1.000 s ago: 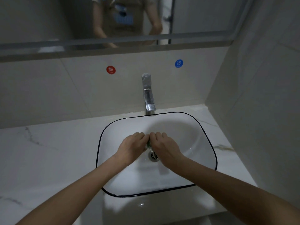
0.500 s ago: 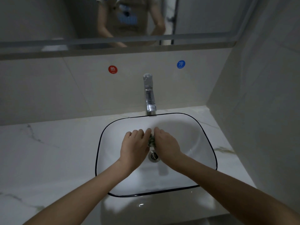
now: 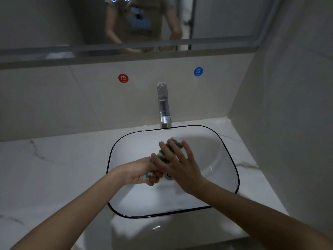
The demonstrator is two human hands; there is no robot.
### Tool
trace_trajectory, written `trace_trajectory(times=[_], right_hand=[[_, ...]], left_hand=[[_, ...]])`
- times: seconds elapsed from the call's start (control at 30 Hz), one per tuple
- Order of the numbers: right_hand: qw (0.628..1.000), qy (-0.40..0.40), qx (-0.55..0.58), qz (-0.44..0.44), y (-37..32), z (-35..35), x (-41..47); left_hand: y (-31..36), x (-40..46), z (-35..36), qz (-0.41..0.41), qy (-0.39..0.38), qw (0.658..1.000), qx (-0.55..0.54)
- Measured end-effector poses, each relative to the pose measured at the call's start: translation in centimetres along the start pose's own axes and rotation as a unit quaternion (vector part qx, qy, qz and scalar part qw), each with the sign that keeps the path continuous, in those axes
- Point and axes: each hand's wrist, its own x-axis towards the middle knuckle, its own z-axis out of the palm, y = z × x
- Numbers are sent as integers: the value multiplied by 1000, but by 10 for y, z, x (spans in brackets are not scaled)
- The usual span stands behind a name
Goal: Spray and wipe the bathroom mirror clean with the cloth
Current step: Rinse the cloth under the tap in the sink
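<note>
Over the white basin point(image 3: 228, 156) both my hands work a small green-and-white cloth point(image 3: 164, 156). My left hand point(image 3: 140, 173) grips the cloth's lower end in curled fingers. My right hand point(image 3: 180, 163) lies over the cloth's upper part with its fingers spread and nearly straight; bits of cloth show between them. Whether those fingers hold the cloth or only press on it is not clear. The mirror point(image 3: 54, 24) runs along the top of the view and reflects a person's torso and arms.
A chrome tap point(image 3: 163, 103) stands behind the basin. Red point(image 3: 123, 78) and blue point(image 3: 198, 71) round stickers sit on the tiled wall above it. White marble counter point(image 3: 54, 168) spreads to the left; a tiled side wall point(image 3: 288, 105) closes the right.
Both hands were curled together over the bunched cloth above the drain. Now my right hand has spread its fingers and moved up, stretching the cloth out, while my left hand dropped lower.
</note>
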Motion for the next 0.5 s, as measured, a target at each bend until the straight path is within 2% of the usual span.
trace_trajectory(times=[0.07, 0.13, 0.27, 0.3, 0.37, 0.43, 0.5], right_hand=[[999, 50, 5, 0, 4, -1, 4], [996, 74, 39, -10, 8, -4, 6], [994, 28, 89, -54, 20, -9, 7], [994, -5, 91, -59, 20, -9, 8], [992, -76, 85, -45, 19, -10, 10], [983, -161, 82, -16, 15, -12, 13], [966, -244, 84, 17, 13, -16, 20]], left_hand=[[5, -6, 6, -24, -70, 996, 41], [7, -8, 12, -36, -76, 992, 91], [4, -7, 18, -22, 51, 970, 238], [4, -6, 20, -13, 80, 958, 276], [3, -1, 20, 15, 148, 911, 384], [2, 4, 18, 68, 219, 832, 504], [0, 10, 14, 121, 275, 779, 550]])
